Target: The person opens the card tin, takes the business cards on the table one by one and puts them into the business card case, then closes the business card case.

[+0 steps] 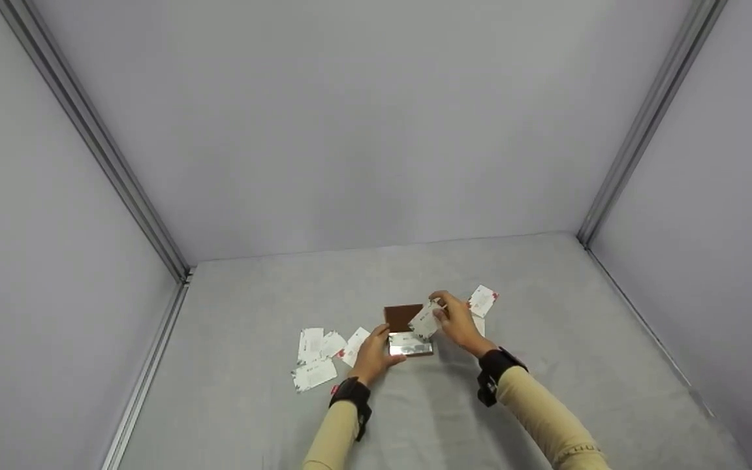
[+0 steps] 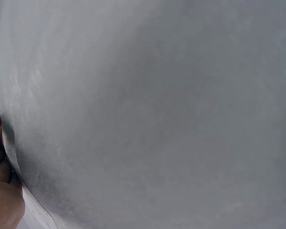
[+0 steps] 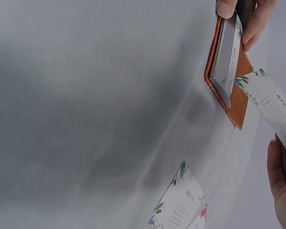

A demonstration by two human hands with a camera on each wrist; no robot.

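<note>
An open card case (image 1: 407,331) with a brown lid (image 3: 239,107) and a shiny metal tray lies on the grey table (image 1: 546,274). My left hand (image 1: 381,341) grips its near left end; in the right wrist view the left hand's fingertips (image 3: 255,21) pinch the case's edge. My right hand (image 1: 441,313) pinches a white business card (image 1: 425,320) with leaf print just above the case's right side. That held card (image 3: 271,105) hovers tilted over the lid. The left wrist view shows little besides grey cloth and part of the left hand (image 2: 2,200).
Several loose cards (image 1: 316,356) lie scattered left of the case. Two more cards (image 1: 482,301) lie right of it, seen also as cards (image 3: 178,205) in the right wrist view. Grey walls with metal corner rails (image 1: 154,326) enclose the table.
</note>
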